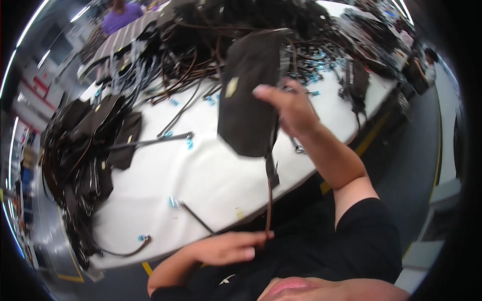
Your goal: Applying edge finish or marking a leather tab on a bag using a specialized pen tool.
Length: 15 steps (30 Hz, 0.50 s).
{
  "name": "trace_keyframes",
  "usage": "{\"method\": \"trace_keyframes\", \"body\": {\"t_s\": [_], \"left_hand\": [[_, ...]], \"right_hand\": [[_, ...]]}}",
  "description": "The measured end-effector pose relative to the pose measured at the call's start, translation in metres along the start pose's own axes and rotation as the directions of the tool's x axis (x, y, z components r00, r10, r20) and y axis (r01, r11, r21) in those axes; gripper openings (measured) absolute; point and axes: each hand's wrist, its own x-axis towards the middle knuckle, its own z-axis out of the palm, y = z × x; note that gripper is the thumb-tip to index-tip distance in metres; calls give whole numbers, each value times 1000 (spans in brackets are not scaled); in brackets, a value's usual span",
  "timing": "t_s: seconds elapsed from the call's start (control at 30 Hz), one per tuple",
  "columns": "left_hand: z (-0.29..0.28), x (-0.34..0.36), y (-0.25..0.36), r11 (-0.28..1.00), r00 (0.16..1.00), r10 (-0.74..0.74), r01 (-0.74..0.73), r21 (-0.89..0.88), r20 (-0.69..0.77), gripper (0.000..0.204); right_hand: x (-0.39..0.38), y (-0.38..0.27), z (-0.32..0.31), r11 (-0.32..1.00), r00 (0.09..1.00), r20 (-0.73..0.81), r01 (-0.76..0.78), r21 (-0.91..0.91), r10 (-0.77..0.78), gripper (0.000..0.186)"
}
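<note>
My right hand (293, 108) grips a dark brown fabric bag (246, 120) by its right edge, holding it up over the white table (175, 165), thumb across its face beside a pale patch. A thin brown strap (269, 205) hangs from the bag down to my left hand (231, 248), whose fingertips loosely hold it at the table's near edge. A dark strap with a blue-wrapped end (196, 215) lies just above that hand.
A heap of dark bags (88, 150) covers the table's left part. Straps with blue-wrapped fittings (314, 70) and more bags fill the far side. A person in purple (120, 17) is beyond the table; other people (427, 70) are at the right along the grey aisle.
</note>
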Motion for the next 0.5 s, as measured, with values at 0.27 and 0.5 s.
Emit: {"method": "trace_keyframes", "body": {"t_s": [0.27, 0.5], "left_hand": [[-77, -14, -8, 988, 526, 84, 70, 141, -846, 23], [-107, -6, -40, 966, 332, -10, -239, -95, -943, 21]], "right_hand": [[-46, 84, 46, 381, 836, 442, 312, -870, 325, 27], [-57, 86, 80, 481, 812, 478, 288, -828, 335, 25]]}}
